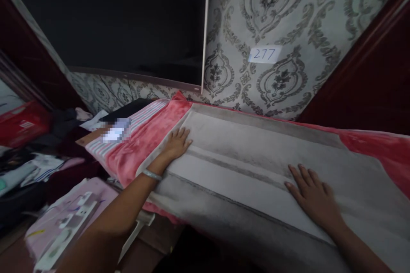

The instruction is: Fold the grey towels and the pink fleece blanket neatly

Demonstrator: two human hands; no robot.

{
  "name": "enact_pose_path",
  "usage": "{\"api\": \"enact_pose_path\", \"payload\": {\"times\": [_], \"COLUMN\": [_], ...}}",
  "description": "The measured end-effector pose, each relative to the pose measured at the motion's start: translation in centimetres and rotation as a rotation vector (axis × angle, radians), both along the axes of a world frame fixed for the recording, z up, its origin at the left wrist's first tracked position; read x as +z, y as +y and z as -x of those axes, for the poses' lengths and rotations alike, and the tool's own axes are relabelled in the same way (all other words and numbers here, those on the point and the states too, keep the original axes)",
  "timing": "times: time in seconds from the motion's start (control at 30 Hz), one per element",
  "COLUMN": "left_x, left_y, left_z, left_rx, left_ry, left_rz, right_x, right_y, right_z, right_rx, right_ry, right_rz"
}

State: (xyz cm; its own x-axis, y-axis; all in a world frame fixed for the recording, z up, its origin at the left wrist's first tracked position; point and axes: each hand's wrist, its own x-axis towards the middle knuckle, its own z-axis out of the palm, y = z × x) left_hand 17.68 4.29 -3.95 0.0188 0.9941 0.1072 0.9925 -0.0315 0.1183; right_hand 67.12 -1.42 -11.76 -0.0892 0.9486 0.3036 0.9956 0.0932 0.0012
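A large light grey cloth [237, 145] lies spread over a table covered with a pink plush blanket [137, 145]. Long creases or bands and one dark seam line run along the cloth; what kind of item it is, I cannot tell. My left hand [176, 143] lies flat on its left end, fingers spread, with a pale bangle on the wrist. Farther right, my right hand [314, 198] rests palm down on the grey cloth with its fingers apart. Neither hand grips anything.
Behind the table hang a large dark television [128, 21] and a paper marked 277 [265, 54]. A blurred-out bright object [117, 131] lies on the blanket's striped edge. At lower left are a white power strip [73, 226] and piled clothes [41, 166].
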Motion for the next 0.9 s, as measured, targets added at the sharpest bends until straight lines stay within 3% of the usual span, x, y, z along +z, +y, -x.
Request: {"api": "enact_pose_path", "payload": {"times": [0.13, 0.23, 0.37, 0.57, 0.63, 0.73, 0.8, 0.9], "left_x": [0.7, 1.6, 2.2, 1.3, 1.0, 0.9, 0.9, 0.8], "left_y": [-1.1, -1.4, -2.1, -2.6, -2.5, -2.3, -2.3, -2.3], "left_z": [1.5, 2.0, 1.9, 1.2, 1.5, 2.1, 2.2, 2.4], "left_rx": [0.12, 0.24, 0.398, 0.443, 0.445, 0.449, 0.454, 0.469], "left_ry": [-0.066, -0.116, -0.171, -0.091, -0.094, -0.099, -0.11, -0.128], "left_rz": [-0.037, -0.058, 0.018, 0.062, 0.091, 0.113, 0.129, 0.152], "right_x": [0.5, 1.5, 3.9, 8.5, 8.9, 8.4, 8.0, 8.4], "right_y": [1.0, 2.7, 5.4, 7.6, 8.3, 11.0, 14.2, 20.3], "right_z": [-0.1, 2.7, 11.2, 25.7, 28.8, 31.2, 31.5, 30.9], "right_rx": [-0.035, 0.049, 0.397, 0.813, 0.948, 1.109, 1.115, 0.893], "right_ry": [0.041, 0.106, 0.157, 0.052, 0.014, -0.035, -0.076, -0.119], "right_rz": [0.035, -0.048, -0.049, 0.289, 0.366, 0.43, 0.429, 0.427]}}
